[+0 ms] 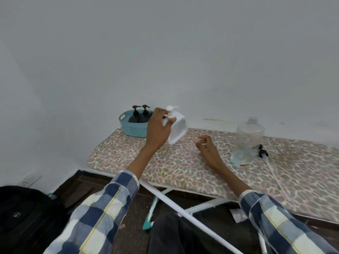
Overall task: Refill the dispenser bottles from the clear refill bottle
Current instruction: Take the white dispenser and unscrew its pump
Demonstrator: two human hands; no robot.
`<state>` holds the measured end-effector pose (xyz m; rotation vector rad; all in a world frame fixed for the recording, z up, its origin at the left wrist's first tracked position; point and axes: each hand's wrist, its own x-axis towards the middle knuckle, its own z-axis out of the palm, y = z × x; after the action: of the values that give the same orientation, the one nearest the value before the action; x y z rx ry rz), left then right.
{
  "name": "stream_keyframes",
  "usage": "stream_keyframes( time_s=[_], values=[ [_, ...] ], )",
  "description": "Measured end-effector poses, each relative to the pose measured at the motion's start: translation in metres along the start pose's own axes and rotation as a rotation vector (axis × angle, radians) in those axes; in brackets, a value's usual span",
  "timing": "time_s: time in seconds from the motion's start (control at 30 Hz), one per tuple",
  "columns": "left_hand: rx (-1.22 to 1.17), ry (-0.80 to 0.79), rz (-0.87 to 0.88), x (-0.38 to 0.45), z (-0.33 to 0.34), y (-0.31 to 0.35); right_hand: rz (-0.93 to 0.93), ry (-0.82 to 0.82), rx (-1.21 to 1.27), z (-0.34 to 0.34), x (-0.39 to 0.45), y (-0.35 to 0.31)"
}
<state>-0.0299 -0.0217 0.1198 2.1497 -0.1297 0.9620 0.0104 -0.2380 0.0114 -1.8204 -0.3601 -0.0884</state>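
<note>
My left hand (159, 129) grips a white pump dispenser bottle (177, 130) by its neck and holds it tilted above the leopard-print board (179, 167). My right hand (207, 147) hovers just over the board to the right of that bottle, fingers loosely curled and holding nothing. The clear refill bottle (247, 142) stands capped at the right, a little liquid at its bottom. Two dark pump dispenser bottles (140, 115) stand in a teal basket (134, 129) at the board's far left corner.
A black pump head with a long white tube (269, 162) lies beside the refill bottle. The board stands against a white wall. A black backpack (25, 217) sits on the dark floor at lower left, and white frame legs (183, 209) cross under the board.
</note>
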Motion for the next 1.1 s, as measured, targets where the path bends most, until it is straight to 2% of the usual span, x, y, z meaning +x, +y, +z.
stream_keyframes(
  time_s=[0.1,0.2,0.33,0.8,0.93,1.1],
  values=[
    [-0.117,-0.219,-0.073,-0.022,0.04,0.016,-0.053,0.035,-0.025,-0.024,-0.025,0.004],
    [-0.181,-0.363,-0.102,-0.037,0.069,0.032,-0.118,0.103,-0.046,-0.038,-0.042,0.012],
    [-0.196,-0.437,-0.095,-0.04,0.088,0.045,-0.173,0.177,-0.052,-0.051,-0.044,0.012],
    [-0.241,-0.697,-0.127,-0.033,0.082,0.034,-0.143,0.074,-0.226,-0.049,-0.04,0.036],
    [-0.286,-0.711,-0.158,-0.037,0.08,0.033,-0.158,0.038,-0.243,-0.05,-0.039,0.037],
    [-0.301,-0.522,-0.217,-0.05,0.093,0.037,-0.154,0.017,-0.227,-0.051,-0.041,0.034]
  ],
)
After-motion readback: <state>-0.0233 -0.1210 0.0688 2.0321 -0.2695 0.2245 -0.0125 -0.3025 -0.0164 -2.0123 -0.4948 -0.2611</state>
